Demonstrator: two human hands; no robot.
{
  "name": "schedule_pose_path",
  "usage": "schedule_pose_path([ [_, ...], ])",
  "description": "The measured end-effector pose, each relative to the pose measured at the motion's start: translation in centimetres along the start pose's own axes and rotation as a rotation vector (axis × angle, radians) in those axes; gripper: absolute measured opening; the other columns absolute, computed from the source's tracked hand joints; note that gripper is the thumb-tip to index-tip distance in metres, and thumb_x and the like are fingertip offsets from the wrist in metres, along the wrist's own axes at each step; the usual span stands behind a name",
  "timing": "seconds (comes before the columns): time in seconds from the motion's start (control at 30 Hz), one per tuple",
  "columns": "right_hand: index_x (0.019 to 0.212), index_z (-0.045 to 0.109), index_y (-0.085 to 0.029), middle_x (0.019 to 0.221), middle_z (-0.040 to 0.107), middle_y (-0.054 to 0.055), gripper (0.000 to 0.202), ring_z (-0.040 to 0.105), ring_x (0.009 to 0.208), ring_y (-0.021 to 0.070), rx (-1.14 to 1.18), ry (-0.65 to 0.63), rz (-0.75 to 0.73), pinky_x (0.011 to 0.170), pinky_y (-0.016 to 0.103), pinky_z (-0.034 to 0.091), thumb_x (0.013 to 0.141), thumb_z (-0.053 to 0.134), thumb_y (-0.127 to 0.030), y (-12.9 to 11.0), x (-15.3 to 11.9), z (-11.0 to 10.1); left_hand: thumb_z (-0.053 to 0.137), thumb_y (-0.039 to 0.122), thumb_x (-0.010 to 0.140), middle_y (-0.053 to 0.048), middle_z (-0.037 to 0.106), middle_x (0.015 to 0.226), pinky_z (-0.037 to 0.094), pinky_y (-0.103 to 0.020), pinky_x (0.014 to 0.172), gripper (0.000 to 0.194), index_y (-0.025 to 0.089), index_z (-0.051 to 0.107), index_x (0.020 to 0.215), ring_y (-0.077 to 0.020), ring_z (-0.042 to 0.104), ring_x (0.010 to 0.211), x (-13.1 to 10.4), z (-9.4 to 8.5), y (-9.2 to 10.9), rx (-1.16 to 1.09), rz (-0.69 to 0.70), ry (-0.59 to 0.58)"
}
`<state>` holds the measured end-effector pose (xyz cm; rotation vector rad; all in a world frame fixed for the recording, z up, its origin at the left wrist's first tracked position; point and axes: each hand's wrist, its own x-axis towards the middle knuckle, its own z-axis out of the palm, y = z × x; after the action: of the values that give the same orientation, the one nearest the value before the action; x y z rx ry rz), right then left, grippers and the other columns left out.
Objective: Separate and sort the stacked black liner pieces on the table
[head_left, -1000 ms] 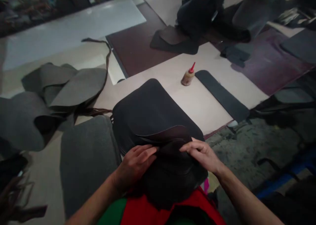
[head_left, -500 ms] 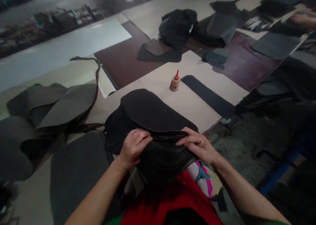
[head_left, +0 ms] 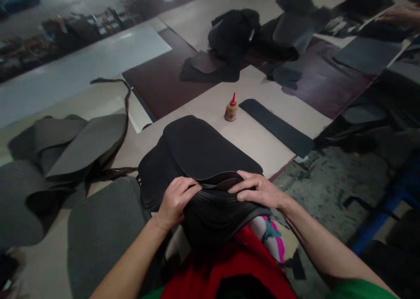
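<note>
A thick stack of black cut sheets [head_left: 200,159] lies on the table edge and my lap. My left hand [head_left: 175,199] rests on the stack's near left edge, fingers curled on the layered edges. My right hand [head_left: 259,190] pinches the near edge of the top sheets, lifting it slightly. A small glue bottle with a red cap [head_left: 231,108] stands beyond the stack, and a long black strip [head_left: 277,126] lies to its right.
Grey curved sheets [head_left: 75,137] lie at left, a large grey piece [head_left: 105,229] at near left. A dark brown board [head_left: 164,82], a black bag [head_left: 232,34] and more dark pieces sit behind. Another person's hand [head_left: 398,15] shows far right. Floor drops away at right.
The view shifted, so the stack sits a bit nearer. Both hands slid along the near edge of the stack, and the top sheet has settled flatter.
</note>
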<state>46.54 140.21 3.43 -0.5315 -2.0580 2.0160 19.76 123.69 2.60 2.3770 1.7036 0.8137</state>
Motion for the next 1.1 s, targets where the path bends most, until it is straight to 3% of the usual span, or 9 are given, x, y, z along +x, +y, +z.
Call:
schedule_pose_path([
  [0.37, 0.101, 0.081, -0.021, 0.109, 0.068, 0.008, 0.027, 0.063, 0.107, 0.0245, 0.091, -0.101, 0.047, 0.101, 0.041, 0.047, 0.083, 0.078, -0.041, 0.3, 0.7, -1.0, 0.047, 0.026, 0.094, -0.011, 0.065, 0.102, 0.045, -0.038, 0.082, 0.026, 0.017, 0.062, 0.114, -0.023, 0.059, 0.094, 0.2, 0.3, 0.2, -0.003, 0.012, 0.029],
  [0.77, 0.102, 0.081, -0.023, 0.112, 0.069, 0.007, 0.03, 0.063, 0.111, 0.0248, 0.023, -0.179, 0.032, 0.102, 0.04, 0.047, 0.078, 0.082, -0.041, -0.3, 1.2, -1.4, 0.048, 0.027, 0.094, -0.011, 0.065, 0.103, 0.045, -0.038, 0.081, 0.027, 0.019, 0.062, 0.115, -0.0229, 0.06, 0.095, -0.1, 0.3, 0.0, -0.021, -0.013, -0.009],
  [0.97, 0.102, 0.081, -0.022, 0.111, 0.068, 0.006, 0.029, 0.063, 0.107, 0.0235, -0.032, -0.218, 0.07, 0.098, 0.036, 0.048, 0.079, 0.081, -0.039, -0.7, 1.4, -1.7, 0.047, 0.026, 0.096, -0.01, 0.066, 0.099, 0.044, -0.037, 0.08, 0.023, 0.02, 0.063, 0.112, -0.0211, 0.06, 0.092, 0.2, 0.4, 0.3, -0.024, -0.024, 0.018],
  [1.1, 0.099, 0.081, -0.021, 0.101, 0.068, 0.004, 0.022, 0.064, 0.096, 0.0195, -0.141, -0.226, 0.072, 0.086, 0.03, 0.05, 0.08, 0.079, -0.033, -1.3, 1.4, -1.6, 0.045, 0.027, 0.097, -0.009, 0.065, 0.097, 0.044, -0.038, 0.079, 0.023, 0.019, 0.062, 0.111, -0.0208, 0.059, 0.09, 0.2, 0.4, 0.4, -0.032, -0.016, 0.019],
])
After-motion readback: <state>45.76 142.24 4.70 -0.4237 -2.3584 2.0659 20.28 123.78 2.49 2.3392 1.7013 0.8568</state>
